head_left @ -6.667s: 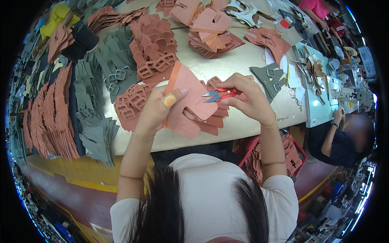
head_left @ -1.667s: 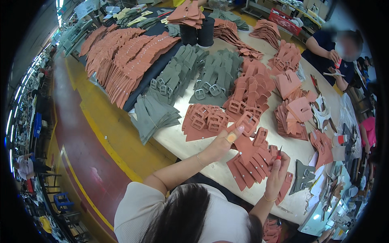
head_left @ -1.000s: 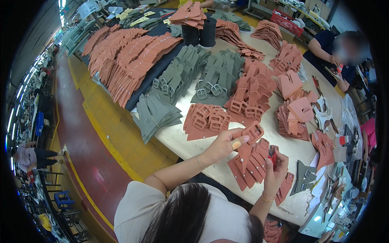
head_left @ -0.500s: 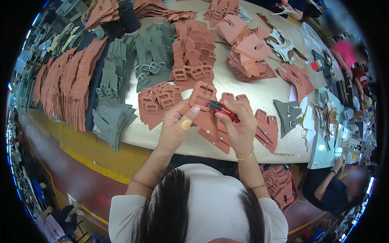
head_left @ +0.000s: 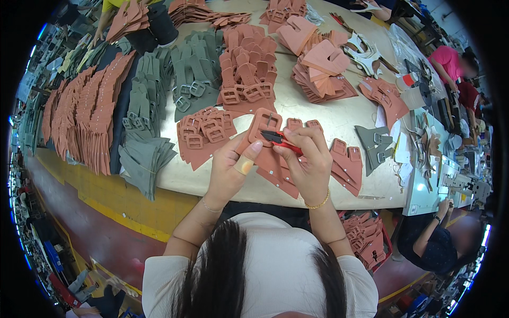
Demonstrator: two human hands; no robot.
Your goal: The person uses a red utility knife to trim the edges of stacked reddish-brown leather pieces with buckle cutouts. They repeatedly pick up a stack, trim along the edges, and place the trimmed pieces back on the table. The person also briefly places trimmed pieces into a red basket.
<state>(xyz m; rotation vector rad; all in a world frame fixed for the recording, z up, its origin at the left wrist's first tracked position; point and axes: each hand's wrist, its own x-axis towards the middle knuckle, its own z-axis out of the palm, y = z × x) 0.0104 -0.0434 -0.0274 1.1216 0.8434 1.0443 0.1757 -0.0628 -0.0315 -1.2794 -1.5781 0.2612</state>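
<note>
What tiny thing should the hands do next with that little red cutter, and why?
Probably a small snip near the buckle. The right hand holds the small red thread snips with the dark blades pointing at the terracotta leather strap piece with a square buckle, which the left hand props up from below. The blade tips already sit against the piece.

The left hand [head_left: 229, 168] is holding up a terracotta leather strap piece with a buckle [head_left: 263, 129], while the right hand [head_left: 309, 161] is pinching small red-handled thread snips [head_left: 282, 141] against it above the beige tabletop [head_left: 318, 114].
</note>
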